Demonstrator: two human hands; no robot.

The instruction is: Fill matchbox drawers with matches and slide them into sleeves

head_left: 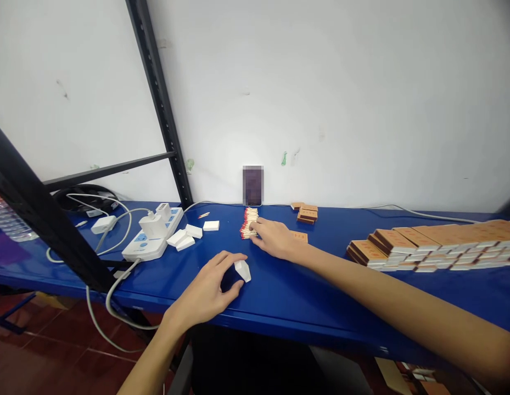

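Observation:
My left hand (216,285) curls around a small white matchbox tray (242,271), its thumb and fingers at the tray's two ends. The tray is tilted, its open side partly showing. Beyond it, my right hand (273,237) is at a row of red-tipped matches (250,215), thumb and fingers closed in at the near end of the row. Exactly how many matches are between those fingertips is hidden. An orange matchbox sleeve (300,236) lies flat just behind my right hand.
Several white trays (185,240) lie by a white power strip (145,241) with cables at left. Stacked matchboxes (427,244) line the right side, and a few matchbox sleeves (307,213) sit near the wall. A pixelated dark device (253,186) leans there. A black post (49,208) rises at left.

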